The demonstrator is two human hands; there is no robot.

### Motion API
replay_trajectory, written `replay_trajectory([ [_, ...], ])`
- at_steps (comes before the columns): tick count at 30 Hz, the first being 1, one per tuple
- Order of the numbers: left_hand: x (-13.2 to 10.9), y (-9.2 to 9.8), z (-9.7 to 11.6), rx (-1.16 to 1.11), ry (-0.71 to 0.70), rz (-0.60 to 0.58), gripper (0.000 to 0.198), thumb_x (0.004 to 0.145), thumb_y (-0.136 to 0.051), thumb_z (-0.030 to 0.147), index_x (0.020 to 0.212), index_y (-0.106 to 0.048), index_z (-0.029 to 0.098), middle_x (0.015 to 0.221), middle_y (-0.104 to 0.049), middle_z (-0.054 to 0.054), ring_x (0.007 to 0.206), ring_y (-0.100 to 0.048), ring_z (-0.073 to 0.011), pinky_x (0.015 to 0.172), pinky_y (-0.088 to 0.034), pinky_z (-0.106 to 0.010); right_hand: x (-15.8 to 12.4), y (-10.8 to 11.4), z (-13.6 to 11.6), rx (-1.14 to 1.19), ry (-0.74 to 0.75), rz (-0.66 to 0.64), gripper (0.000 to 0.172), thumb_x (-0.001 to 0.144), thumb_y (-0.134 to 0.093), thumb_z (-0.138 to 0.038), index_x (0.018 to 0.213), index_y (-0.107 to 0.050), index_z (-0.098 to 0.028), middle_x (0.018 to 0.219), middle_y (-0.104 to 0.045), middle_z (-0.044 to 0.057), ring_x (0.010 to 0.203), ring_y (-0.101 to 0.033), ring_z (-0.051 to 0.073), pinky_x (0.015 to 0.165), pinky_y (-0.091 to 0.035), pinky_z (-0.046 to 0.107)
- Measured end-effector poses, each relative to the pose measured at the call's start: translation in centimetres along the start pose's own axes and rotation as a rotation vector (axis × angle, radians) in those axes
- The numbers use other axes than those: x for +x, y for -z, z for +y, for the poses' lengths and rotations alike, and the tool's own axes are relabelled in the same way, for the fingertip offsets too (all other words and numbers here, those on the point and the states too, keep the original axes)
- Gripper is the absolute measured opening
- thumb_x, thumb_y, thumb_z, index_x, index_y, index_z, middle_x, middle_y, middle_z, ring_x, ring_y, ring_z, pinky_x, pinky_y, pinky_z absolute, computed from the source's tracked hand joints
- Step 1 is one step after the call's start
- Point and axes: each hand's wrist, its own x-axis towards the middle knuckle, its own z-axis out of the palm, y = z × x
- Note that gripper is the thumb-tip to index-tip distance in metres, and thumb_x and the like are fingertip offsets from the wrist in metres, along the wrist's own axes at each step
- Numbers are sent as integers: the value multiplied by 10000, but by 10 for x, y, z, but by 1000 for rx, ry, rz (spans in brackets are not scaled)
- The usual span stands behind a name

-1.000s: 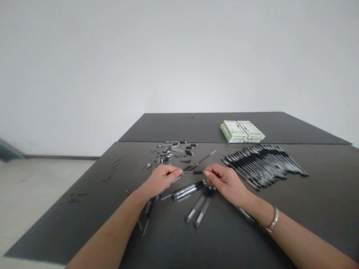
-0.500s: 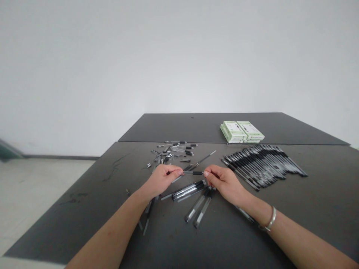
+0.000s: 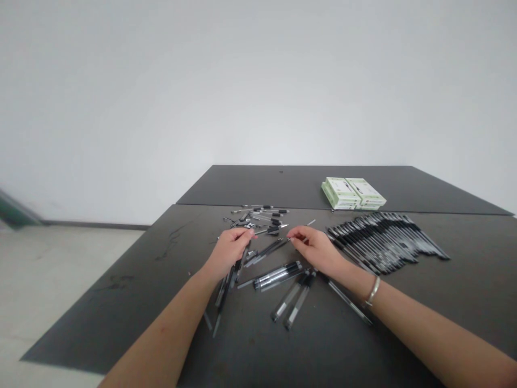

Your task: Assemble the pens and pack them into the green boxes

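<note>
My left hand [image 3: 228, 250] reaches forward on the dark table [image 3: 464, 302], its fingers curled together at the near edge of a scatter of small pen parts [image 3: 260, 218]. What it pinches, if anything, is too small to name. My right hand [image 3: 317, 249] is also closed in a pinch, with its fingertips beside a thin pen [image 3: 269, 248] that lies slanted between the two hands. A few assembled pens [image 3: 278, 274] lie just in front of both hands, and more lie under my left wrist [image 3: 224, 288].
A long row of black pens [image 3: 383, 240] lies to the right. Two light green boxes [image 3: 353, 193] stand behind it at the seam with a second table [image 3: 283, 186]. The table's left edge drops to a pale floor [image 3: 60, 280]. A bracelet is on my right wrist [image 3: 372, 291].
Both hands held one pen level between them before. They have since moved forward and apart toward the scattered parts, and no pen spans them. The view shifted slightly.
</note>
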Motion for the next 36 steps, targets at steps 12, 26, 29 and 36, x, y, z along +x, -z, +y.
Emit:
replay_trajectory([
  [12, 0, 2, 4, -45, -24, 4, 448, 733, -657, 563, 794, -667, 119, 452, -293, 101, 381, -214, -49, 382, -145, -194, 52, -28, -6, -380, 88, -69, 117, 840, -627, -238, 859, -724, -177, 930, -709, 98, 924, -628, 228, 849, -444, 301],
  [26, -1, 3, 2, -56, -42, -30, 419, 745, -666, 538, 802, -671, 123, 482, -341, 86, 411, -241, -51, 403, -158, -189, 48, -25, -4, -317, 69, -53, 20, 799, -624, -166, 808, -642, -166, 881, -692, 90, 878, -623, 211, 803, -432, 296],
  [29, -1, 3, 2, -35, -41, -26, 427, 733, -671, 547, 802, -681, 125, 517, -406, 72, 414, -267, -51, 407, -177, -193, 36, -18, -2, -254, 20, -21, 91, 823, -608, -190, 912, -620, -176, 856, -697, 54, 800, -633, 179, 740, -447, 278],
  [36, -2, 3, 1, 92, -71, -15, 425, 755, -656, 545, 861, -728, 141, 514, -456, 54, 439, -312, -72, 442, -212, -206, -4, 5, 5, 144, -4, 35, 138, 844, -599, -305, 914, -586, -187, 812, -669, 16, 751, -621, 156, 702, -465, 272],
])
